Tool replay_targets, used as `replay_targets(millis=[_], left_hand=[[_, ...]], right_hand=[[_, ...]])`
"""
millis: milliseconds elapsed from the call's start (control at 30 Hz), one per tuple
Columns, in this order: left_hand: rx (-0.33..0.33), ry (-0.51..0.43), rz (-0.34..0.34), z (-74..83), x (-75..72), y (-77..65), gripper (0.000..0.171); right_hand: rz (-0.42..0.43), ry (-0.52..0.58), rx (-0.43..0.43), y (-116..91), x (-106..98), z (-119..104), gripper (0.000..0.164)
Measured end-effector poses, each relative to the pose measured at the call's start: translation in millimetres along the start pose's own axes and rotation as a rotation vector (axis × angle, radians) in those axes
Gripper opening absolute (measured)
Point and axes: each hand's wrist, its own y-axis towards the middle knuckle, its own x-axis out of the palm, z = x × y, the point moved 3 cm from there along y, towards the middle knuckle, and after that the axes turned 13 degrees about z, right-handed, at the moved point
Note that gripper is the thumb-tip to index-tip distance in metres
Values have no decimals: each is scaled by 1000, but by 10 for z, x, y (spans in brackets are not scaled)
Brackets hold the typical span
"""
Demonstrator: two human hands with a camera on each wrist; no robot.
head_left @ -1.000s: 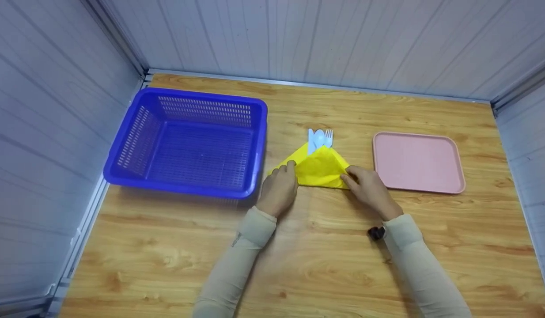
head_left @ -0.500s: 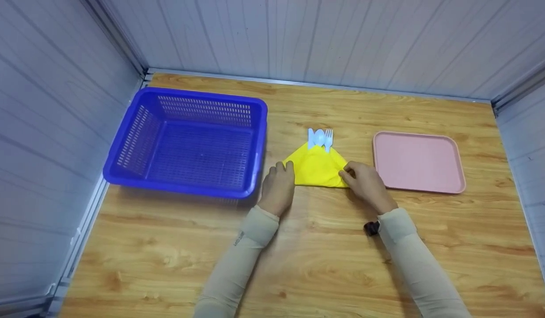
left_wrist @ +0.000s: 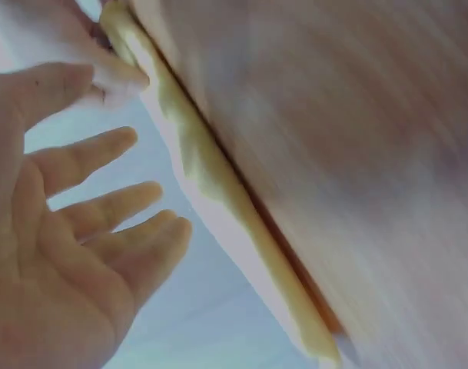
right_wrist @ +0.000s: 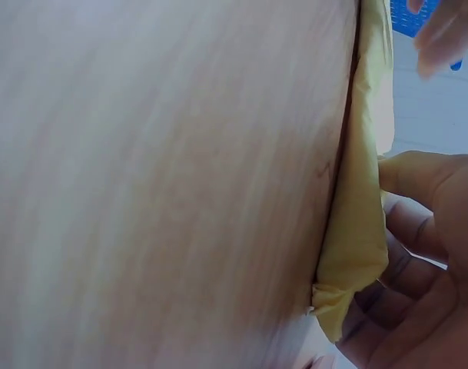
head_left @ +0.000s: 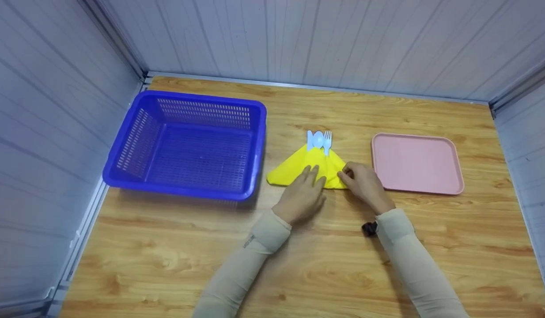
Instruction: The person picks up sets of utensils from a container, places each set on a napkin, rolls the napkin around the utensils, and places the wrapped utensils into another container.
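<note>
A folded yellow napkin (head_left: 288,170) lies on the wooden table in a triangular shape. Out of its top stick the heads of a light blue knife (head_left: 310,138), spoon (head_left: 318,139) and fork (head_left: 327,140); their lower parts are hidden under the cloth. My left hand (head_left: 301,196) hovers over the napkin's front middle, its fingers spread and apart from the cloth in the left wrist view. At the napkin's right corner, my right hand (head_left: 365,183) pinches the cloth between thumb and fingers, as the right wrist view (right_wrist: 433,231) also has it.
To the left stands a large blue plastic basket (head_left: 184,193) with slotted sides. A pink rectangular tray (head_left: 417,163) lies right of my right hand. Pale panel walls (head_left: 299,39) border the table at the back and both sides.
My left hand has let go of the napkin's left side and moved right, over its middle. The upper flap has come down flatter over the cutlery. My right hand stays at the right corner.
</note>
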Motion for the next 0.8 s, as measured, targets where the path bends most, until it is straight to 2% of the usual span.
replay_targets(millis=[100, 200, 367, 600, 800], left_hand=[[-12, 5, -110, 55, 75, 30, 61], [-46, 12, -157, 72, 135, 43, 66], [-55, 31, -160, 81, 182, 47, 68], [-57, 79, -150, 92, 169, 61, 64], [-68, 83, -179, 105, 160, 82, 64]], right_hand=[[1, 0, 6, 2, 11, -1, 20], [5, -6, 7, 3, 11, -5, 20], [13, -23, 18, 1, -1, 4, 19], [32, -49, -3, 3, -8, -12, 20], [91, -146, -15, -20, -35, -37, 38]])
